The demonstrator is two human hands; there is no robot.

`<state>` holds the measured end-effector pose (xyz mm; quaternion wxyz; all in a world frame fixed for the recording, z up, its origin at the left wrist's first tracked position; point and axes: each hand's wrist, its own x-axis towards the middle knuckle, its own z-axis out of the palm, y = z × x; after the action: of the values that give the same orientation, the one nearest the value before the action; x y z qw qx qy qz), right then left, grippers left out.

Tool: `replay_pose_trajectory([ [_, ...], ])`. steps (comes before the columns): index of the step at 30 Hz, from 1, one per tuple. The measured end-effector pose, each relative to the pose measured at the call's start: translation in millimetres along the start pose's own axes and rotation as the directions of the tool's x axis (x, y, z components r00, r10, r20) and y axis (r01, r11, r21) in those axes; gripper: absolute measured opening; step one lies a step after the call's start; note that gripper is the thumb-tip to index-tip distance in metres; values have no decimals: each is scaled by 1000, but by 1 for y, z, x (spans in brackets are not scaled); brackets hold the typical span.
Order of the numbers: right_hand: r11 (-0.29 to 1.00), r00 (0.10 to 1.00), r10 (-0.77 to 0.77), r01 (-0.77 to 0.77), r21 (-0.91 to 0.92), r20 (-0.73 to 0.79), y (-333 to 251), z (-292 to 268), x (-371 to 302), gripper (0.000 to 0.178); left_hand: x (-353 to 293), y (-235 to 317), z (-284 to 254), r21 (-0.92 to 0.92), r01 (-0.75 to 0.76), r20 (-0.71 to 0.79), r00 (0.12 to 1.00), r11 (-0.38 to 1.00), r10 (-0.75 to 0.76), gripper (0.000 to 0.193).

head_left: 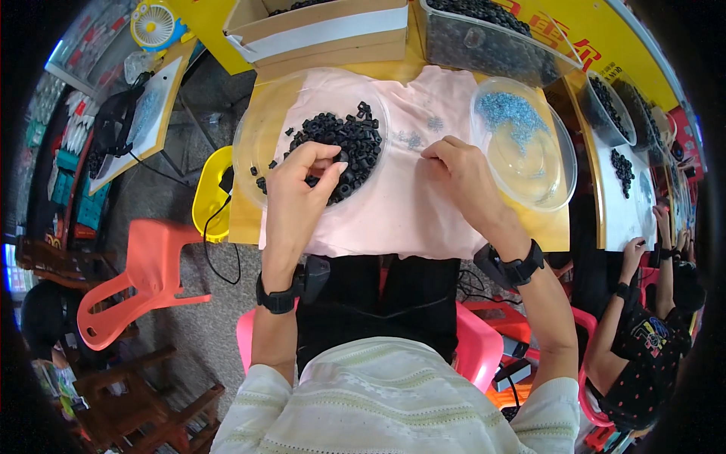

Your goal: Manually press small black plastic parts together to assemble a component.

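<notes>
My left hand (299, 200) is over the right-lower part of a clear round lid-like tray (253, 132), its thumb and forefinger curled close together beside a heap of small black plastic parts (363, 144). Whatever is between those fingertips is too small to make out. On the pink cloth (423, 219), my right hand (473, 181) has its fingers pressed together, fingertips down near small silvery pieces (411, 139). What they pinch is hidden. To its right, a clear round container (563, 185) holds many tiny blue-grey pieces (510, 113).
Behind the cloth stand a cardboard box (325, 38) and a clear bin (484, 49) of black parts. A yellow basket (212, 189) and a red plastic chair (147, 276) are at left. On the right, a person (635, 348) works at another table.
</notes>
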<state>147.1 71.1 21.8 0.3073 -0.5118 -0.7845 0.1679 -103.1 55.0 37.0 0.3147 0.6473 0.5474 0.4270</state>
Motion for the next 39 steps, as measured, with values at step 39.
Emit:
replay_pose_trajectory([
  [39, 559, 969, 247, -148, 816, 7, -69, -40, -65, 8, -65, 41, 65, -836, 385, 414, 910, 391, -12, 25],
])
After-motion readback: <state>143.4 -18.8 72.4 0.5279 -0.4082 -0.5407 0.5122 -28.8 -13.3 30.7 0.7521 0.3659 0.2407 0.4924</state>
